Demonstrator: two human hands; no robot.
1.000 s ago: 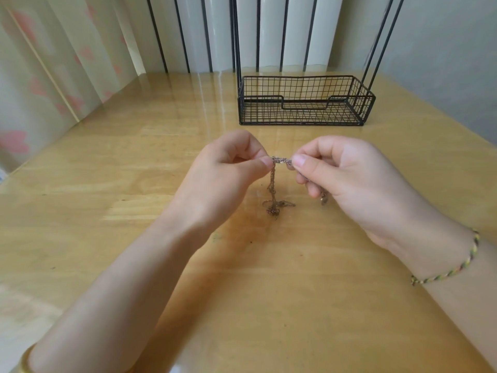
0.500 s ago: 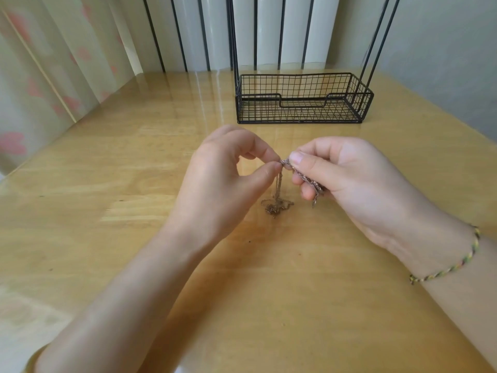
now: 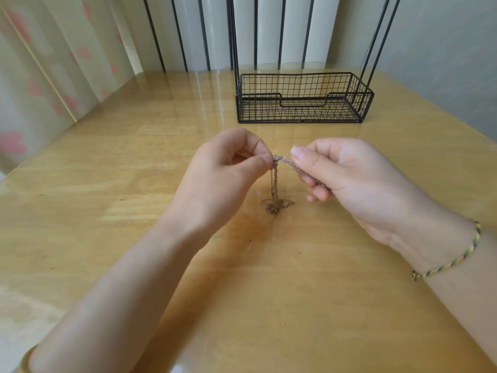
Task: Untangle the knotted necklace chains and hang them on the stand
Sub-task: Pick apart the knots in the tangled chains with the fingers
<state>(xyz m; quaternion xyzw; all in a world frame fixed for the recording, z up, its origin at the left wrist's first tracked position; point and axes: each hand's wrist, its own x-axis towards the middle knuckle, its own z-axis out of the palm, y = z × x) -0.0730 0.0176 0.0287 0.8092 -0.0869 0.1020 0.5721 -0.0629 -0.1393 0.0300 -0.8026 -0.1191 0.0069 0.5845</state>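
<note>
Thin brownish necklace chains [image 3: 274, 184] are bunched in a knot held above the wooden table [image 3: 134, 162]. My left hand [image 3: 223, 173] pinches the knot's left side between thumb and forefinger. My right hand [image 3: 344, 179] pinches its right side, with more chain running under its curled fingers. Strands hang straight down from the knot to a small tangled heap lying on the table. The black wire stand [image 3: 304, 99] sits at the back of the table, its basket base empty and its upright rods rising out of view.
A curtain with pink patterns [image 3: 40, 76] hangs at the left, vertical blinds [image 3: 269, 30] behind the stand, and a grey wall [image 3: 443, 49] at the right. The table's left edge runs diagonally near the curtain.
My hands have drawn a little apart, so a short stretch of knotted chain now shows between the fingertips. The heap on the table stays where it was.
</note>
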